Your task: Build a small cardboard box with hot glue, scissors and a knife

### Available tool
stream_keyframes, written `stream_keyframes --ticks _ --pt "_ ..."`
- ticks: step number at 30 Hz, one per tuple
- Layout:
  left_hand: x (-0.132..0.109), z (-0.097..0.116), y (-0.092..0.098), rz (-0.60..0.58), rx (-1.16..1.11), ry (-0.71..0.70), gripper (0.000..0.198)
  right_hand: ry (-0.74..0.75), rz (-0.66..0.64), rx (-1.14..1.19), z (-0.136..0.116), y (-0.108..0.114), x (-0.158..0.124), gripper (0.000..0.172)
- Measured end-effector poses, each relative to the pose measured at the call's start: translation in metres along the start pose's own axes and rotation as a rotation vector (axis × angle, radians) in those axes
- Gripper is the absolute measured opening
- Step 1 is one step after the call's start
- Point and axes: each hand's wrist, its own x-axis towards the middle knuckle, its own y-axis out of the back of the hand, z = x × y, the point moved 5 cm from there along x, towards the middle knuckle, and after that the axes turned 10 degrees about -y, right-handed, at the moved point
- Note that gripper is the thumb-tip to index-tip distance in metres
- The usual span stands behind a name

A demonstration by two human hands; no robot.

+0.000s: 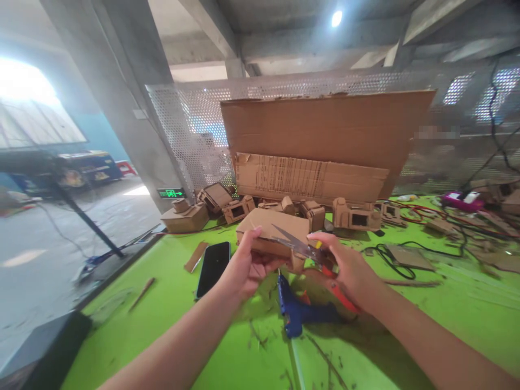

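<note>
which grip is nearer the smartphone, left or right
Left. The left grip, holding the boxy cardboard piece, is just right of the smartphone; the right grip, holding the red-handled scissors, is farther off to the right.

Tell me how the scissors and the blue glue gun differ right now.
The scissors are held up in the right hand, while the glue gun lies on the green table. The scissors have shiny metal blades and red handles; the glue gun's body is blue. The scissors' blades point leftward, whereas the glue gun's nozzle points away from the person. Both are handheld tools.
</note>
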Motion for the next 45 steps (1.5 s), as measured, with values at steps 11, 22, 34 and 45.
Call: stream_keyframes --ticks 11,22,34,45 --pt "0.016 0.067 0.015 0.015 -0.236 -0.557 0.027 -0.161 -0.266 0.03 0.007 0.002 0.003 0.039" --pt "0.012 0.061 0.011 -0.032 -0.29 -0.515 0.027 -0.178 -0.264 -0.124 0.012 0.001 0.005 0.044" --pt "0.011 0.047 0.008 -0.041 -0.3 -0.482 0.031 -0.227 -0.293 -0.128 0.004 -0.003 0.004 0.053" --pt "0.008 0.036 0.004 -0.074 -0.318 -0.436 0.028 -0.197 -0.287 -0.138 0.002 -0.007 0.004 0.052"
